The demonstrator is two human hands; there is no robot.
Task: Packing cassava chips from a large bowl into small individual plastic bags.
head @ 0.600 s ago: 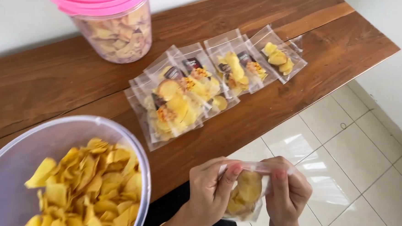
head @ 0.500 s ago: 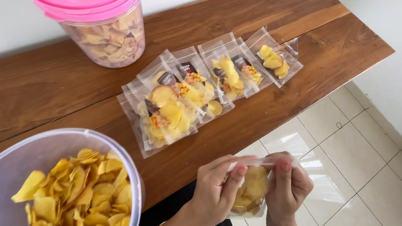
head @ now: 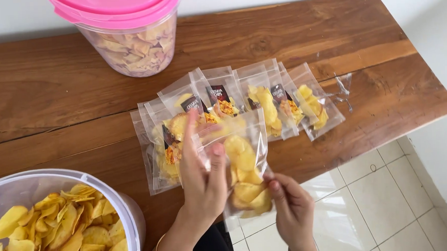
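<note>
I see the bag (head: 245,165) has come up from the lap to the table (head: 53,88) edge, left hand (head: 201,173) pinching its top, right hand (head: 289,208) gripping its bottom, over the packed bags (head: 262,95).

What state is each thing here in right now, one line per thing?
Bag of chips: held up over the table edge, part filled with yellow chips.
Left hand: gripping the bag's upper left edge.
Right hand: pinching the bag's lower right corner.
Packed bags: lying overlapped in a row on the table.
Jar: upright, pink lid on.
Tub: open, holding loose chips.
</note>
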